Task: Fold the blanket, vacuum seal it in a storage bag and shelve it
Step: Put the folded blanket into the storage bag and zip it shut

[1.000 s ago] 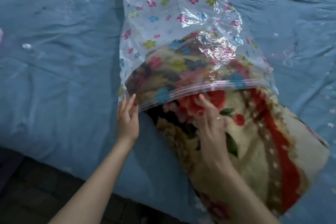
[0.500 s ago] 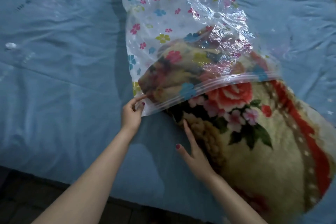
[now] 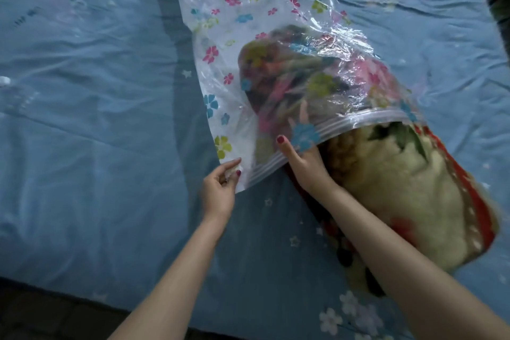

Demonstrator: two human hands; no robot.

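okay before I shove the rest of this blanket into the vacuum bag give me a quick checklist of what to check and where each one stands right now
1. Left hand holds the storage bag at its near corner: ok, fingers pinch the plastic.
2. Right hand at the bag mouth: ok, thumb on top of the plastic, fingers reaching inside under the zip strip.
3. Blanket fully inside: not ok, a large part still lies outside on the bed sheet.
4. Zip strip free of fabric: not ok, the blanket passes through the opening.
5. Room left deeper in the bag: ok, the far end looks flat and unfilled.
6. Blanket's fold intact inside: cannot tell, crinkled plastic blurs it.
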